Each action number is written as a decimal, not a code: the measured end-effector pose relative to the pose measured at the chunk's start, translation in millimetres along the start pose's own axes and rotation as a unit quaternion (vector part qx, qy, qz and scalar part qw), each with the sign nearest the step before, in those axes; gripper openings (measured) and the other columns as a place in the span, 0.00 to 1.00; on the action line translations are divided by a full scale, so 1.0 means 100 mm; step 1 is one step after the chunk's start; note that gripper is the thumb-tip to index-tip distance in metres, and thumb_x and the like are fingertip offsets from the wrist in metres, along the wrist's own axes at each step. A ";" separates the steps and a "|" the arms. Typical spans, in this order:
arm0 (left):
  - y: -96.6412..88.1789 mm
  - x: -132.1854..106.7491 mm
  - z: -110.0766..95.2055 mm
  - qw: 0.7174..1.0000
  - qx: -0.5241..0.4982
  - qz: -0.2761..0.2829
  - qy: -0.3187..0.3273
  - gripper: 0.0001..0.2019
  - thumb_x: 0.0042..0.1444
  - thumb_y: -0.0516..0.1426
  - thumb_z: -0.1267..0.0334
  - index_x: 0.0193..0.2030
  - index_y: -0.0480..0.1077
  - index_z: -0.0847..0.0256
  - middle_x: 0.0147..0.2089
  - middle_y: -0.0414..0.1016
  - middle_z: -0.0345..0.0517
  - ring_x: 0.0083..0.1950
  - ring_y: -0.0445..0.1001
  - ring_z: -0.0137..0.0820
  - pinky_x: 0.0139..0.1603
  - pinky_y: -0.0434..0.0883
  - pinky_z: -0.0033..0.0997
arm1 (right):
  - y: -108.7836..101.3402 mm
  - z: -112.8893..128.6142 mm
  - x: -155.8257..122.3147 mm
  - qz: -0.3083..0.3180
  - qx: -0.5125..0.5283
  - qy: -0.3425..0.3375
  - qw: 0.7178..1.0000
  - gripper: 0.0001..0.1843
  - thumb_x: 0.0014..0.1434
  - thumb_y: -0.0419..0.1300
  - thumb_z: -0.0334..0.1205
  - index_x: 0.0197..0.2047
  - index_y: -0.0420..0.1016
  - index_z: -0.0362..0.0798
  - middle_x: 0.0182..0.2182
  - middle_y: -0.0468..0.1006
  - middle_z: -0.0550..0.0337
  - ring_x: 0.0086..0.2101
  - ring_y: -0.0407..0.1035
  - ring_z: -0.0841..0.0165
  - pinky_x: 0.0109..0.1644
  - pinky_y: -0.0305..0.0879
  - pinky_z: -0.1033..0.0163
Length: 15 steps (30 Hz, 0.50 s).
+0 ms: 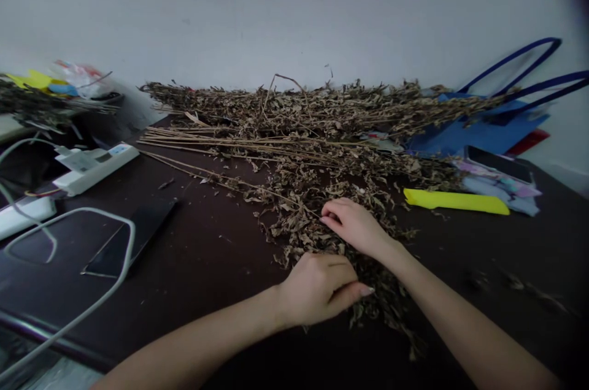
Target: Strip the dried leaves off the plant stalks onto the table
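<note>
A big heap of dried leafy stems [317, 126] lies across the dark table [216, 243], with loose dry leaves [304, 224] spread in front of it. My right hand [354, 225] rests on the leaves with its fingers curled round a thin stem that runs off to the left. My left hand [317, 289] is closed in a pinch over the leaf pile just below the right hand. What it pinches is hidden under the fingers.
A white power strip [94, 166] and grey cables [92, 255] lie at the left, beside a dark flat case [133, 237]. A yellow flat tool [455, 201] lies at the right, with a blue bag [488, 129] and a phone [499, 163] behind it. A white wall closes the back.
</note>
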<state>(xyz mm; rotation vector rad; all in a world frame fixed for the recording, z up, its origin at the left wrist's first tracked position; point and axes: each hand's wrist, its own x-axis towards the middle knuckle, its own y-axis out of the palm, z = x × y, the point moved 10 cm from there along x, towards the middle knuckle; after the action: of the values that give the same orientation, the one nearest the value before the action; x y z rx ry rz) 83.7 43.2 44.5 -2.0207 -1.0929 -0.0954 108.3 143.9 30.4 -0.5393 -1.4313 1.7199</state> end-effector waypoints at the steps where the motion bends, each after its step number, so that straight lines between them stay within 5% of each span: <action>1: 0.00 0.00 0.00 1.000 0.000 0.001 0.000 0.16 0.61 0.48 0.59 0.30 0.71 0.65 0.30 0.73 0.48 0.32 0.72 0.28 0.34 0.68 0.24 | 0.02 0.01 0.00 0.002 0.000 -0.003 1.000 0.05 0.57 0.54 0.34 0.29 0.68 0.49 0.27 0.71 0.61 0.34 0.64 0.67 0.39 0.60 0.63; 5: -0.02 0.00 0.02 1.000 -0.011 -0.003 -0.003 0.16 0.61 0.48 0.59 0.30 0.71 0.65 0.30 0.73 0.48 0.33 0.72 0.29 0.35 0.68 0.24 | -0.05 0.00 0.01 -0.012 -0.004 -0.007 1.000 0.07 0.58 0.51 0.32 0.29 0.66 0.48 0.29 0.70 0.59 0.36 0.63 0.66 0.41 0.59 0.62; 9: -0.09 0.01 0.06 0.998 -0.051 -0.022 -0.030 0.16 0.60 0.49 0.59 0.29 0.71 0.65 0.28 0.72 0.48 0.32 0.72 0.30 0.34 0.67 0.25 | -0.37 -0.13 -0.06 -0.069 -0.012 0.015 0.997 0.06 0.60 0.49 0.33 0.33 0.65 0.47 0.32 0.70 0.57 0.36 0.63 0.66 0.41 0.59 0.61; 15: -0.18 0.01 0.31 0.971 -0.181 -0.064 -0.142 0.19 0.61 0.47 0.56 0.28 0.72 0.65 0.22 0.71 0.45 0.24 0.70 0.26 0.30 0.66 0.24 | -0.82 -0.32 -0.51 -0.168 -0.022 0.065 0.983 0.04 0.60 0.50 0.38 0.37 0.65 0.49 0.32 0.70 0.60 0.33 0.65 0.68 0.37 0.60 0.64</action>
<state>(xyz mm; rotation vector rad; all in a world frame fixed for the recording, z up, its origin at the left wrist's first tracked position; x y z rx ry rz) 61.9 70.1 35.4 -2.3357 -1.4738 -0.0780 187.9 124.2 90.9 -0.4002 -1.3807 1.3647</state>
